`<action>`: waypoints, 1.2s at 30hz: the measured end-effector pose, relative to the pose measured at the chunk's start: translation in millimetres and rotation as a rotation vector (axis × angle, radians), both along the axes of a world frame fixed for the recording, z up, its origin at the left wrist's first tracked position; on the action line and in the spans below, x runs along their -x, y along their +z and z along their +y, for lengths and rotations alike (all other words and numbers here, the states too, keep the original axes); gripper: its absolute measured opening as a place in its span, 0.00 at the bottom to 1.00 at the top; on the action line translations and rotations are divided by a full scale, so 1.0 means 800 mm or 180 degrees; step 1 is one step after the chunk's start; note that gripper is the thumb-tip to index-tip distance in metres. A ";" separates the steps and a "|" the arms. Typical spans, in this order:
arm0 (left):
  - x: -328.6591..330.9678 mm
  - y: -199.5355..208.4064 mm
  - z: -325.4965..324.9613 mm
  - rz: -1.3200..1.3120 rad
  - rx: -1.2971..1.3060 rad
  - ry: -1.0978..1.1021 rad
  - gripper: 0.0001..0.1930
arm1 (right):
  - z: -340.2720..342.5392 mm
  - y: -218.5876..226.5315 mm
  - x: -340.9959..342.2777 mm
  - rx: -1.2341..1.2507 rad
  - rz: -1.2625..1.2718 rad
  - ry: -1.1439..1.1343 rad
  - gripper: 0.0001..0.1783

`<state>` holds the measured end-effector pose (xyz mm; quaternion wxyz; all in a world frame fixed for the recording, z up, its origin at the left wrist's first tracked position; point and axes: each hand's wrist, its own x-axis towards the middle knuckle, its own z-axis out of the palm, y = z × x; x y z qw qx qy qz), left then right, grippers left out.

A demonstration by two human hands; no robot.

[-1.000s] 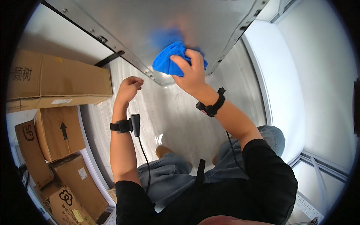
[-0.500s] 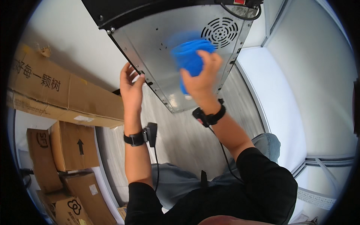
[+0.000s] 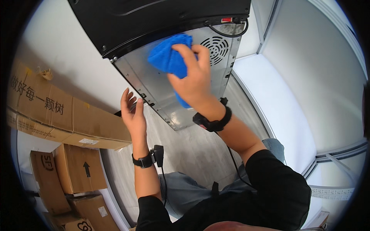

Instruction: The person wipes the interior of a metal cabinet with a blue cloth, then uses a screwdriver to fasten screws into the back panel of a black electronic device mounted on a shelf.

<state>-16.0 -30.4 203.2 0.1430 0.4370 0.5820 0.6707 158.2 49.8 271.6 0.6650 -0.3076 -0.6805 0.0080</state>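
Right hand (image 3: 192,82) presses a blue microfibre cloth (image 3: 169,57) flat against the metal back panel (image 3: 162,82) of a black appliance (image 3: 154,17); fingers spread over the fuzzy, bunched fabric, thumb angled off to the side. Cloth sits on upper part of panel, just left of the round vent grille (image 3: 216,48) w/ concentric slots. Panel is dull grey sheet metal, smooth, small screws along edge; a black cable (image 3: 231,32) loops at top near a small red switch (image 3: 226,19). Left hand (image 3: 133,113) is open at the panel's lower left edge, fingers slightly curled and apart, holding nothing; can't tell if it touches the rim. Both wrists carry black bands. Corrugated cardboard boxes (image 3: 69,115) stacked at left, pale wood-grain floor (image 3: 192,150) below
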 end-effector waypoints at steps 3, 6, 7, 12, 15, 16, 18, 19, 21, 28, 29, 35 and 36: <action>-0.007 0.010 -0.008 0.0011 -0.0166 0.0162 0.22 | 0.009 -0.005 -0.033 0.0275 -0.0110 -0.0057 0.33; -0.029 0.023 -0.007 -0.0200 -0.0332 0.0011 0.15 | 0.009 -0.012 -0.058 0.0584 -0.0128 0.0026 0.33; -0.034 0.024 -0.008 -0.0355 -0.0247 -0.0266 0.13 | 0.008 -0.013 -0.063 0.0673 -0.0121 0.0024 0.33; -0.084 0.065 -0.032 -0.0910 0.0900 -0.1070 0.12 | -0.024 -0.015 -0.092 0.1430 0.0108 0.0341 0.33; -0.130 0.102 -0.046 -0.1152 0.1247 -0.1878 0.27 | -0.071 0.005 -0.121 0.2047 0.0069 0.0471 0.32; -0.148 0.119 -0.048 -0.1247 0.1307 -0.2154 0.32 | -0.089 0.021 -0.132 0.2226 -0.0047 0.0506 0.32; -0.184 0.166 -0.056 -0.1459 0.1476 -0.2546 0.40 | -0.121 0.064 -0.154 0.2444 -0.0277 0.0575 0.31; -0.203 0.185 -0.053 -0.1488 0.1553 -0.2601 0.36 | -0.130 0.087 -0.166 0.2427 -0.0360 0.0525 0.31; -0.238 0.245 -0.057 -0.1730 0.1646 -0.2577 0.31 | -0.145 0.140 -0.188 0.2409 -0.0519 0.0386 0.31; -0.287 0.417 -0.063 -0.1361 0.1618 -0.3081 0.26 | -0.177 0.365 -0.303 0.2910 0.0171 0.1041 0.45; -0.298 0.443 -0.066 -0.1252 0.1626 -0.3237 0.27 | -0.187 0.390 -0.316 0.3096 0.0277 0.0922 0.47; -0.379 0.516 -0.067 -0.0743 0.1584 -0.4037 0.29 | -0.245 0.478 -0.398 0.4244 0.0717 0.0953 0.46; -0.395 0.531 -0.070 -0.0676 0.1476 -0.4253 0.28 | -0.262 0.491 -0.403 0.4039 0.0964 0.0587 0.41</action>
